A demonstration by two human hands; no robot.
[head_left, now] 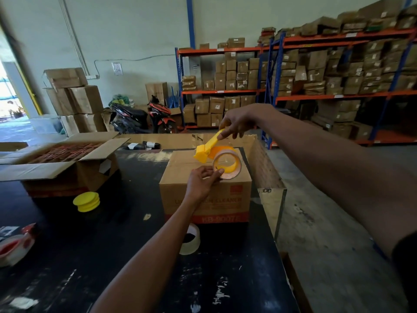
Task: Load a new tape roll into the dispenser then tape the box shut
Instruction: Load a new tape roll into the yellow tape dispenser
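A closed cardboard box (185,168) stands on the black table (112,245). Above its top, my right hand (237,124) grips the handle of a yellow tape dispenser (206,150). A clear tape roll (228,162) sits on the dispenser. My left hand (202,181) pinches the near rim of that roll from below. A second clear tape roll (191,241) lies on the table in front of the box, partly hidden by my left forearm.
An open carton (67,163) of red items stands at the left. A yellow round plastic part (86,201) lies in front of it. A red-and-white dispenser (15,245) lies at the left edge. Dark bottles (144,145) lie behind. The table's right edge drops to the floor.
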